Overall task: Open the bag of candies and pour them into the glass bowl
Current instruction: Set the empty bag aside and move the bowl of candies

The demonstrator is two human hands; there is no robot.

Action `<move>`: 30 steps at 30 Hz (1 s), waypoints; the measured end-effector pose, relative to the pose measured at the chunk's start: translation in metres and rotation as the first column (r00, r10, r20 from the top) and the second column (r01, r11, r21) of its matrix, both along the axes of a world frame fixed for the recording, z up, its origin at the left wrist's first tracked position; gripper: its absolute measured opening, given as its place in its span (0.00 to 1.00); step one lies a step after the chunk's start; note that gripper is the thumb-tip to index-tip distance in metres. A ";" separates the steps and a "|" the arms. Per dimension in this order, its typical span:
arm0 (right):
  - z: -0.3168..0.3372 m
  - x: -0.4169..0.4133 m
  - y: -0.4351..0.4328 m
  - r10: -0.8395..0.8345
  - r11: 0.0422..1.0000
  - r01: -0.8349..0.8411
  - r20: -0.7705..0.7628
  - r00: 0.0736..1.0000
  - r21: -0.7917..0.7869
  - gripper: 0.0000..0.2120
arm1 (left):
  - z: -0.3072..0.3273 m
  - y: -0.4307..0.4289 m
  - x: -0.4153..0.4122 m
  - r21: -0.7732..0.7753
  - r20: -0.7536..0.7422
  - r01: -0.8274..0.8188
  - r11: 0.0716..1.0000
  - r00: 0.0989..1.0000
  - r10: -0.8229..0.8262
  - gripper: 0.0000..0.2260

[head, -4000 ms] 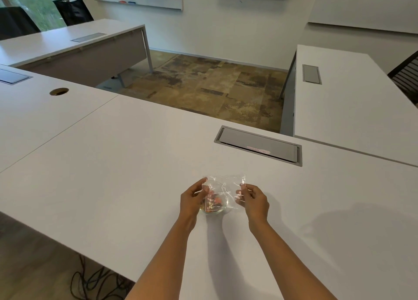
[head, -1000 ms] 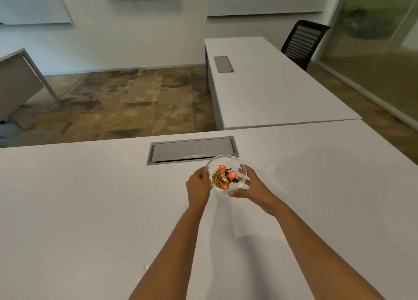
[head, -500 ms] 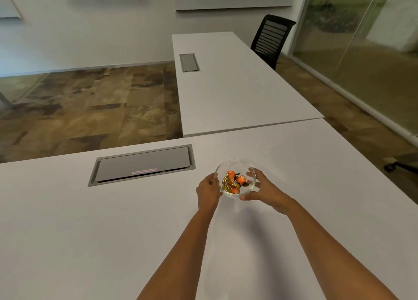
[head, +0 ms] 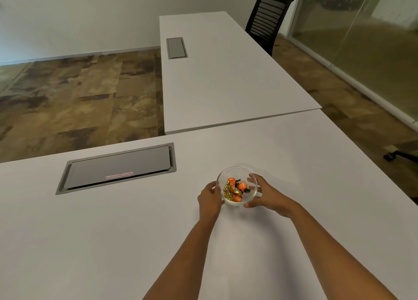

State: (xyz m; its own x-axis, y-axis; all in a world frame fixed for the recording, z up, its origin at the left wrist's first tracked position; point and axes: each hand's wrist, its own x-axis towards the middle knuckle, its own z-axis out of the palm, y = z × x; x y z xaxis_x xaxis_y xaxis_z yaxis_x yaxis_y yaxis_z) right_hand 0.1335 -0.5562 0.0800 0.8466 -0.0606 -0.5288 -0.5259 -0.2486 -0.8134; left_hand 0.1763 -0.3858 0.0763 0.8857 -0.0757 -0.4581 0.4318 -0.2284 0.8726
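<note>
Cupping the clear round glass bowl (head: 236, 172) of orange and gold wrapped candies (head: 235, 189) between our left hand (head: 210, 198) and right hand (head: 265, 195), we risk smooth glass slipping and spilling.

both hands (head: 210, 198) cup the candy-filled glass bowl (head: 236, 186).

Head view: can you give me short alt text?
Both hands, left and right, cup a glass bowl of orange and gold wrapped candies on a white table, right of a grey cable hatch.

The bag is gone from both hands (they now cup the glass bowl (head: 236, 186)), candies (head: 235, 190) inside.
</note>
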 end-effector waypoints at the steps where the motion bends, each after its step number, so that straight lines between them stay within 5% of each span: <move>1: -0.002 0.000 -0.002 0.003 1.000 -0.003 -0.008 1.000 0.010 0.46 | -0.003 -0.002 0.000 0.001 -0.009 0.000 1.000 1.000 0.000 0.16; 30: -0.023 0.008 0.007 0.082 0.994 -0.081 -0.016 0.996 0.080 0.47 | -0.018 0.016 -0.002 0.065 0.036 -0.025 0.998 0.999 0.023 0.15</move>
